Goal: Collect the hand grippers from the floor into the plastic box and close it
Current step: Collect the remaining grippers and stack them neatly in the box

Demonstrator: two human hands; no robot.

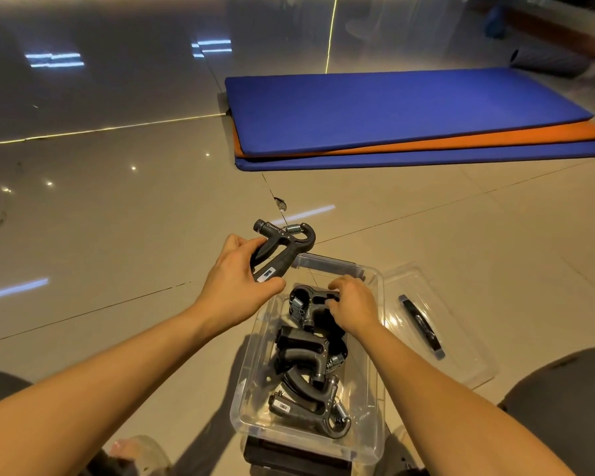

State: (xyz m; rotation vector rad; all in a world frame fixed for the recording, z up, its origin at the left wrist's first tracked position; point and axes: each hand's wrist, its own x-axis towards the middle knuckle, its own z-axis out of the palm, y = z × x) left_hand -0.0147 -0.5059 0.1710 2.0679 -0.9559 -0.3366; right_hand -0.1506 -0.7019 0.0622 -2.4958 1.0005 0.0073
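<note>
While the person crouches over a glossy tiled floor [117,235], the collecting step is under way. A stack of blue and orange mats [392,111] lies well beyond them. Directly in front sits the clear box [251,355], open, with its clear lid [461,355] flat on the floor just to the right, dark handle up. A pile [306,383] of black grippers with steel springs already fills the box's middle and near end.

The left hand [236,286] has its grip wrapped round the handles of a gripper [279,247], raised just outside the box's far left corner. The right hand [354,305] is inside the box at the far end, fingers curled over a second gripper [306,304], seemingly settling it in place.

Next, the raised gripper likely needs lowering into the gap at the far end, which calls for the right hand to make room. Then the lid must be lifted across and pressed on.

The right fingertips are hidden by the hand itself, so how firmly they pinch is unclear. The count in the tangled pile is hard to tell. A dark shape under the box's near edge is cut off.
</note>
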